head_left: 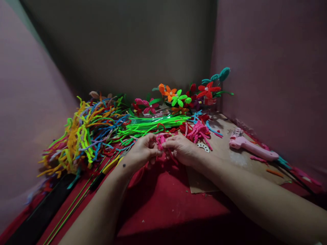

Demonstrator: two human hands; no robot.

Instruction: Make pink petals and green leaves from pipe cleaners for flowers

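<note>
My left hand [143,149] and my right hand [182,149] meet over the red cloth, fingers pinched together. Between their fingertips is a bent pink pipe cleaner [161,140], its exact shape partly hidden by the fingers. Just behind my right hand lies a clump of pink pipe cleaners [198,131]. A pale curved piece with holes [203,147] rests beside that wrist. Close to my left wrist is a cutting tool with yellow handles [111,164], partly covered by the forearm.
A tangled heap of colourful pipe cleaners [84,136] fills the left. Straight green pipe cleaners [158,122] lie behind my hands, before several fuzzy flowers [178,98]. On the cardboard [201,182] at right sits a pink glue gun [252,146]. Thin green rods [74,210] lie front left.
</note>
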